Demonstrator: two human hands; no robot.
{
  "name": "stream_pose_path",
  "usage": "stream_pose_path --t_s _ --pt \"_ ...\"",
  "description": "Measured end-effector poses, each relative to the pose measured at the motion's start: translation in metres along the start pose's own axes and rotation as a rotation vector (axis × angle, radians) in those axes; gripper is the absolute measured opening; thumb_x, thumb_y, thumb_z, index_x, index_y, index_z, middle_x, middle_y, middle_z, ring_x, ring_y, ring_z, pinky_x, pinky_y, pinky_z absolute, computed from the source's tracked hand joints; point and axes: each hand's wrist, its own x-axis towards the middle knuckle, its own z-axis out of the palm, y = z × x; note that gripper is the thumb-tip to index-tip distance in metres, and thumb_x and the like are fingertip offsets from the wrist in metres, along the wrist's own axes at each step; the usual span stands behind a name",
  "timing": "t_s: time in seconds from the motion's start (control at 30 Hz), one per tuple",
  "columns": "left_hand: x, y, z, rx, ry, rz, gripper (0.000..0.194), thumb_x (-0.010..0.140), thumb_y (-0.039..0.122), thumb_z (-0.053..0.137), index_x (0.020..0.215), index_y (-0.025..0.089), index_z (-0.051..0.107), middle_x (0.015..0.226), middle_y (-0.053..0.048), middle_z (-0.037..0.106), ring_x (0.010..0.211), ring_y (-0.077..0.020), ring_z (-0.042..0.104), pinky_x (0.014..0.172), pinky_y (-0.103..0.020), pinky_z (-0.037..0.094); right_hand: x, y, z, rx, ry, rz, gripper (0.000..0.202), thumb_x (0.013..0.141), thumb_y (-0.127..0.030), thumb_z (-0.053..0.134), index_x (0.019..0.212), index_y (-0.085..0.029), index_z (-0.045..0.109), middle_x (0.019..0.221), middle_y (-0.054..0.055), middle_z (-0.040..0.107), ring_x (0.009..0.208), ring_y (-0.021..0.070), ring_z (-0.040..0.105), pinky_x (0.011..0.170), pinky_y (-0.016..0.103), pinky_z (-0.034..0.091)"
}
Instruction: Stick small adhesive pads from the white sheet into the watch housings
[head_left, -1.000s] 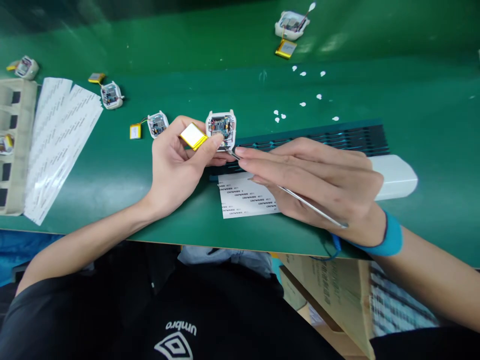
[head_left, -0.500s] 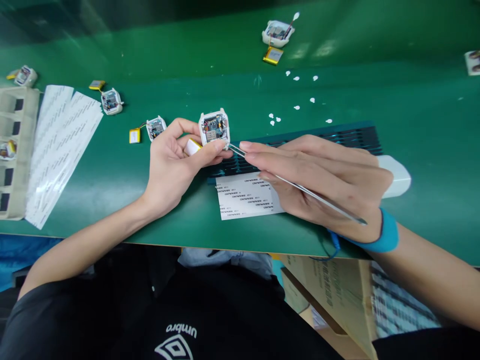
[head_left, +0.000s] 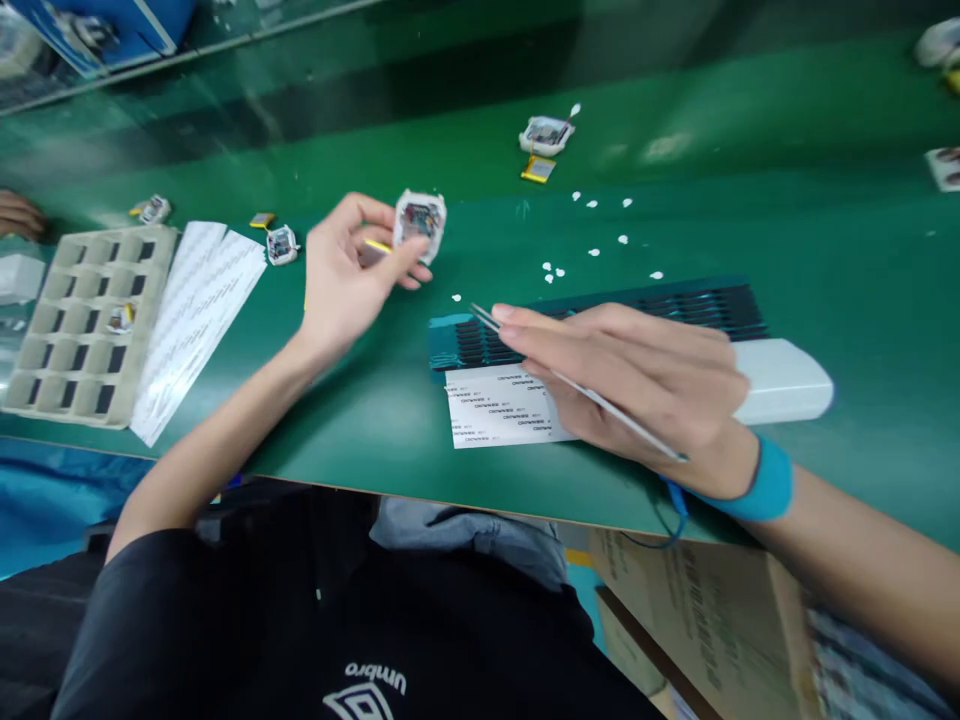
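My left hand (head_left: 341, 270) grips an open white watch case (head_left: 421, 218) between thumb and fingers, its circuit board showing. A yellow-edged battery (head_left: 377, 246) sits by the same fingers, partly covered. In my right hand (head_left: 645, 375) is a pair of metal tweezers (head_left: 607, 408), held like a pen. Their tips point up and left, apart from the watch case, over the left end of a black slotted strip (head_left: 720, 308). Close to the tips, a small white round piece (head_left: 456, 297) lies on the green table. Whether the tips hold anything cannot be made out.
A printed white sheet (head_left: 499, 410) and a white block (head_left: 787, 380) lie by my right hand. Several white round pieces (head_left: 594, 252) are scattered beyond. Other watch cases (head_left: 546, 135) stand farther back. At left are long printed strips (head_left: 202, 320) and a compartment tray (head_left: 124, 395).
The watch case has come away from the tweezer tips, up and to the left with my left hand. The view has shifted, bringing more of the tray and the table's far side into sight.
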Motion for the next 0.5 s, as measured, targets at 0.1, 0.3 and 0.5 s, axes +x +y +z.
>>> stream_pose_path --t_s 0.1,0.3,0.5 --pt "0.065 -0.009 -0.031 0.495 0.221 0.159 0.032 0.081 0.017 0.095 0.089 0.021 0.065 0.087 0.007 0.071 0.079 -0.0081 0.061 0.086 -0.034 0.06 0.0 0.001 0.003 -0.045 0.019 -0.096 0.034 0.099 -0.006 0.071 0.131 -0.014 0.068 0.124 0.01 0.082 0.084 0.0185 0.077 0.067 0.032 0.064" --pt "0.128 -0.009 -0.031 1.104 0.015 -0.021 0.02 0.099 0.018 0.064 0.114 0.017 0.077 0.124 -0.005 0.078 0.118 -0.0242 0.062 0.119 -0.051 0.046 0.005 -0.001 -0.004 -0.106 -0.012 -0.133 0.025 0.103 -0.008 0.067 0.126 -0.014 0.07 0.127 0.008 0.081 0.086 0.0151 0.075 0.07 0.03 0.063" --pt "0.156 -0.017 0.071 0.884 -0.303 0.275 0.041 0.105 0.034 0.043 0.133 0.024 0.072 0.165 -0.009 0.056 0.166 -0.0341 0.031 0.137 -0.065 0.013 0.005 0.001 -0.001 -0.098 -0.008 -0.151 0.023 0.109 -0.01 0.056 0.123 -0.009 0.073 0.126 0.012 0.081 0.078 0.0142 0.071 0.069 0.03 0.061"
